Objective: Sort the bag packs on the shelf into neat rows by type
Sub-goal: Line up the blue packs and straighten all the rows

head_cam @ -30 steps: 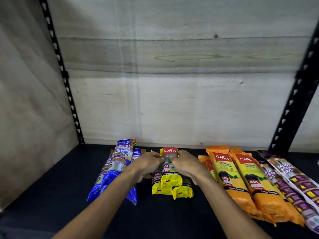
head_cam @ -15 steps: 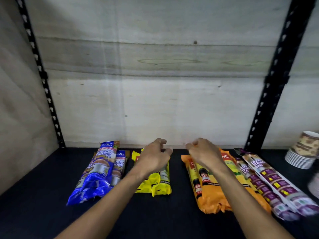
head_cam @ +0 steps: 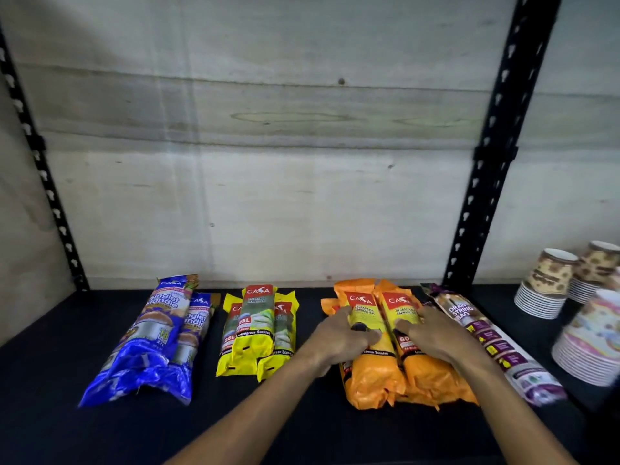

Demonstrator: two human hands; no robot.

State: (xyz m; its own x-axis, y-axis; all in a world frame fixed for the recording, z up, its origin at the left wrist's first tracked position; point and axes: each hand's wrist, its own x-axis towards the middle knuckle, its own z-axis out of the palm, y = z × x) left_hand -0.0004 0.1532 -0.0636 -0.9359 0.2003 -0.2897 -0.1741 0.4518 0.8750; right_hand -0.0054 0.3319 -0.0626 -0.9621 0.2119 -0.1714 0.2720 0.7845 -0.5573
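Four groups of bag packs lie on the dark shelf point(head_cam: 100, 431). From left to right they are blue packs point(head_cam: 157, 330), yellow packs point(head_cam: 258, 333), orange packs point(head_cam: 372, 380) and purple drawstring packs point(head_cam: 486, 337). My left hand point(head_cam: 339, 337) grips the left side of the orange stack, with its thumb across the top pack. My right hand point(head_cam: 432, 333) holds the stack's right side, thumb on top. Its fingers lie between the orange and purple packs.
Stacks of paper cups point(head_cam: 550, 283) stand at the right, beyond a black upright post point(head_cam: 496, 156). Another cup stack point(head_cam: 593, 344) sits nearer the front right. A second post point(head_cam: 40, 162) rises at the left. A pale wooden wall backs the shelf.
Both hands left the yellow packs and moved right onto the orange stack, which they now hold from both sides. The view swung right, bringing the cups into sight.
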